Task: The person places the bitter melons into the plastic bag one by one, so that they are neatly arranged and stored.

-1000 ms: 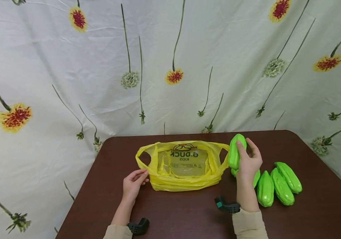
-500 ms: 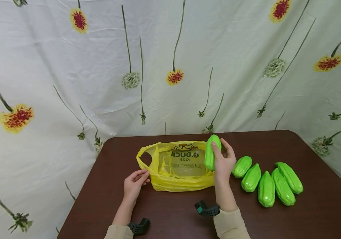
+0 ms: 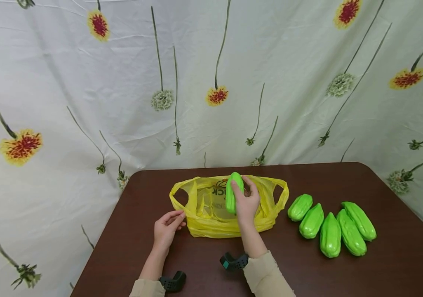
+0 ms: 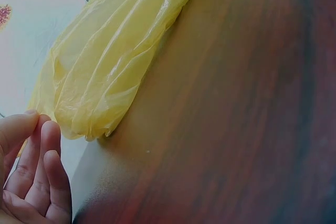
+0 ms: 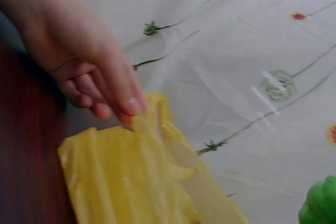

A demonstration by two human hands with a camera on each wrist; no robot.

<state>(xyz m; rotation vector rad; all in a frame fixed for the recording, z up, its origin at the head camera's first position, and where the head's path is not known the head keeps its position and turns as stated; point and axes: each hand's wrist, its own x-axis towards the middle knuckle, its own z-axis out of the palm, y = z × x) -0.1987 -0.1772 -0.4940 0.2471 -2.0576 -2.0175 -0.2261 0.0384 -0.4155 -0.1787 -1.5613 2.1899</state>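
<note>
A yellow plastic bag (image 3: 230, 229) lies on the table with its mouth spread, its two handle loops out to the sides. My left hand (image 3: 168, 227) pinches the bag's left edge between thumb and fingertips, as the left wrist view also shows at the bag's rim (image 4: 105, 87). Over the bag's mouth, my right hand (image 3: 247, 202) holds a bright green ridged gourd (image 3: 233, 194) upright by thumb and fingers. The gourd hides part of the bag's printing. In the right wrist view, only a corner of the green gourd (image 5: 320, 203) shows.
Several more green gourds (image 3: 330, 237) lie fanned out on the dark brown table (image 3: 204, 268), right of the bag. A white flowered cloth (image 3: 122, 82) hangs behind the table's far edge. Both wrists carry black bands.
My right hand has carried the green gourd leftward, from beside the bag's right handle to above its open mouth. My left hand keeps its pinch at the left edge.
</note>
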